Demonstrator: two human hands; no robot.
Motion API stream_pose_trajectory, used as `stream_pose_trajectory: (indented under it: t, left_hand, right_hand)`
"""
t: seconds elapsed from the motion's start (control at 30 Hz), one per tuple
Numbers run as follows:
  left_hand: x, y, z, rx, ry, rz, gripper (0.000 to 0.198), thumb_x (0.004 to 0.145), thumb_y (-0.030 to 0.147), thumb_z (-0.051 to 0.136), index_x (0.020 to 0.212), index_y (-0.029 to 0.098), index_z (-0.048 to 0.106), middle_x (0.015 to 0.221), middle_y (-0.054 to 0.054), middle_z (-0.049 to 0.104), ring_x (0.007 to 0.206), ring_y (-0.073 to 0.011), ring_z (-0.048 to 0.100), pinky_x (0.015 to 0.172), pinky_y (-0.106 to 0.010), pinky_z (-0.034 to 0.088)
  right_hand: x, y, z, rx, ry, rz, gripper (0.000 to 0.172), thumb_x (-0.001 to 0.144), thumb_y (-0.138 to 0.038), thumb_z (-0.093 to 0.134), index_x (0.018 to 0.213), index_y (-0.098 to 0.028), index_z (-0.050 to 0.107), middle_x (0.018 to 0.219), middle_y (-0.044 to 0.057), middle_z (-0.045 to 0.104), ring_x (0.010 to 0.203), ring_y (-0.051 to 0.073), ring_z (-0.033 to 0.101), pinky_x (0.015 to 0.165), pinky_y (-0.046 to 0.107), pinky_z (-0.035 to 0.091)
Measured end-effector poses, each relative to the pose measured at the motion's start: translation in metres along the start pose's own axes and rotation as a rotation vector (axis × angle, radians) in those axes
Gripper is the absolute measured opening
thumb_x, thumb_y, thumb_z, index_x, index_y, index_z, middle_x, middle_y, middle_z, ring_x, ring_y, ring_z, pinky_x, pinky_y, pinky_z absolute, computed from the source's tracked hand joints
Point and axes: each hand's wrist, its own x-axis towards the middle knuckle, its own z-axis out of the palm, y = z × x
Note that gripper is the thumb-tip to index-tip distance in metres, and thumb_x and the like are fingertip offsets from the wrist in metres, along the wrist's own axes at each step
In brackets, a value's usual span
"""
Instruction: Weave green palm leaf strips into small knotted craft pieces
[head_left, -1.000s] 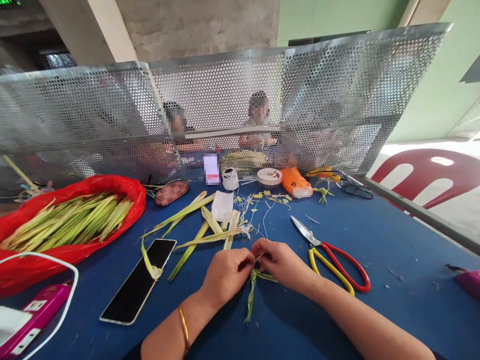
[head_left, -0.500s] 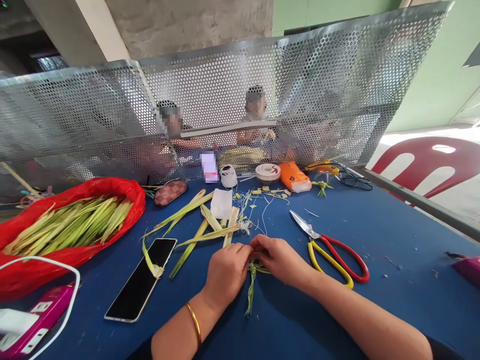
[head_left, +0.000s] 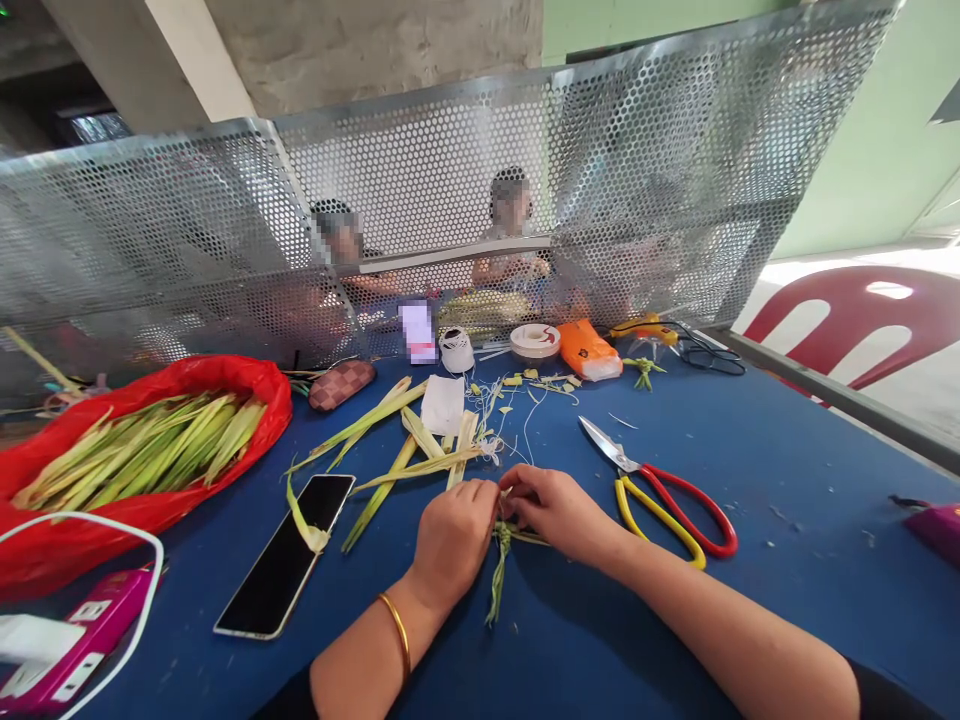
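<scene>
My left hand (head_left: 452, 535) and my right hand (head_left: 553, 510) meet at the middle of the blue table (head_left: 675, 620), both pinched on a small green leaf bundle (head_left: 498, 568) whose tail hangs toward me. Their fingers are curled tight around its top, which they hide. A gold bangle (head_left: 396, 632) circles my left wrist. Loose pale green leaf strips (head_left: 409, 462) lie just beyond my hands. Scissors with red and yellow handles (head_left: 660, 497) rest on the table to the right of my right hand.
A red bag of green leaves (head_left: 142, 450) sits at left, a dark phone (head_left: 289, 565) near it, a pink power strip (head_left: 67, 640) at the lower left. A tape roll (head_left: 535, 341), an orange packet (head_left: 589, 351) and a perforated metal screen (head_left: 465, 200) stand behind; people sit beyond it.
Both hands have stayed pinched on the bundle and sit a little higher in the picture. The view has shifted slightly; nothing else on the table moved.
</scene>
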Motion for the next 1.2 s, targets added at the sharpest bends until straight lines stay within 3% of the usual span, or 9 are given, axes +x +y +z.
stream_pose_trajectory:
  t: [0.17, 0.3, 0.47, 0.63, 0.83, 0.93, 1.0, 1.1, 1.2]
  left_hand:
    - [0.001, -0.001, 0.003, -0.119, 0.084, 0.019, 0.016, 0.093, 0.017, 0.045, 0.084, 0.019, 0.057, 0.078, -0.001, 0.066, 0.071, -0.017, 0.062, 0.064, -0.028, 0.044]
    - [0.001, -0.001, 0.003, -0.22, 0.062, -0.054, 0.014, 0.091, 0.017, 0.048, 0.083, 0.02, 0.059, 0.078, 0.0, 0.067, 0.072, -0.0157, 0.062, 0.065, -0.026, 0.042]
    - [0.002, -0.002, 0.002, -0.321, 0.007, -0.165, 0.012, 0.089, 0.016, 0.051, 0.082, 0.021, 0.06, 0.079, 0.0, 0.067, 0.073, -0.015, 0.062, 0.067, -0.026, 0.042]
    - [0.004, -0.003, 0.001, -0.402, -0.008, -0.242, 0.013, 0.085, 0.013, 0.054, 0.08, 0.021, 0.061, 0.077, 0.002, 0.068, 0.073, -0.0141, 0.062, 0.067, -0.024, 0.041]
    - [0.005, -0.001, -0.002, -0.468, -0.011, -0.289, 0.011, 0.082, 0.013, 0.058, 0.077, 0.021, 0.062, 0.075, 0.003, 0.067, 0.071, -0.013, 0.061, 0.066, -0.023, 0.039]
    - [0.005, -0.001, -0.003, -0.49, -0.002, -0.305, 0.011, 0.081, 0.012, 0.058, 0.077, 0.021, 0.062, 0.075, 0.003, 0.067, 0.071, -0.0128, 0.061, 0.066, -0.023, 0.039]
    - [0.005, -0.001, -0.003, -0.503, 0.004, -0.313, 0.011, 0.081, 0.011, 0.059, 0.077, 0.021, 0.062, 0.075, 0.003, 0.067, 0.071, -0.0127, 0.061, 0.066, -0.023, 0.04]
    - [0.005, -0.001, -0.003, -0.512, -0.001, -0.322, 0.011, 0.081, 0.013, 0.059, 0.076, 0.022, 0.063, 0.074, 0.003, 0.067, 0.07, -0.0127, 0.061, 0.066, -0.023, 0.04]
    - [0.004, -0.001, -0.003, -0.503, -0.009, -0.329, 0.011, 0.082, 0.015, 0.058, 0.075, 0.022, 0.063, 0.073, 0.003, 0.067, 0.07, -0.013, 0.061, 0.066, -0.023, 0.04]
  right_hand:
    - [0.001, -0.001, 0.0, -0.037, 0.025, -0.039, 0.03, 0.075, -0.007, 0.052, 0.092, -0.021, 0.071, 0.082, 0.0, 0.073, 0.075, 0.016, 0.065, 0.07, 0.026, 0.048]
    - [0.001, 0.0, -0.001, -0.107, 0.104, -0.043, 0.022, 0.072, -0.009, 0.058, 0.083, -0.02, 0.074, 0.082, 0.002, 0.069, 0.076, 0.017, 0.062, 0.07, 0.027, 0.046]
    - [0.002, -0.003, -0.002, 0.036, 0.1, 0.039, 0.016, 0.075, -0.009, 0.053, 0.075, -0.019, 0.066, 0.073, -0.001, 0.063, 0.062, 0.013, 0.063, 0.062, 0.024, 0.047]
    - [0.003, -0.004, -0.007, 0.132, 0.083, 0.071, 0.012, 0.075, -0.011, 0.049, 0.072, -0.02, 0.057, 0.064, -0.004, 0.06, 0.064, 0.014, 0.066, 0.062, 0.025, 0.046]
    - [0.003, -0.002, -0.01, 0.229, 0.081, 0.086, 0.006, 0.077, -0.024, 0.055, 0.074, -0.019, 0.056, 0.066, -0.003, 0.059, 0.064, 0.015, 0.065, 0.063, 0.026, 0.047]
    - [0.003, -0.002, -0.008, 0.283, 0.055, 0.083, 0.015, 0.074, -0.029, 0.061, 0.086, -0.019, 0.06, 0.07, -0.003, 0.061, 0.062, 0.014, 0.063, 0.063, 0.027, 0.047]
    - [0.003, -0.001, -0.006, 0.25, 0.028, 0.07, 0.019, 0.073, -0.028, 0.062, 0.09, -0.019, 0.063, 0.07, -0.003, 0.062, 0.061, 0.014, 0.06, 0.062, 0.027, 0.047]
    - [0.002, 0.001, -0.006, 0.133, 0.055, 0.057, 0.01, 0.076, -0.028, 0.06, 0.075, -0.019, 0.065, 0.066, -0.003, 0.061, 0.059, 0.013, 0.057, 0.058, 0.025, 0.046]
    - [0.002, 0.001, -0.009, 0.054, 0.094, 0.06, 0.013, 0.078, -0.027, 0.058, 0.068, -0.02, 0.061, 0.062, -0.004, 0.057, 0.055, 0.011, 0.056, 0.056, 0.024, 0.043]
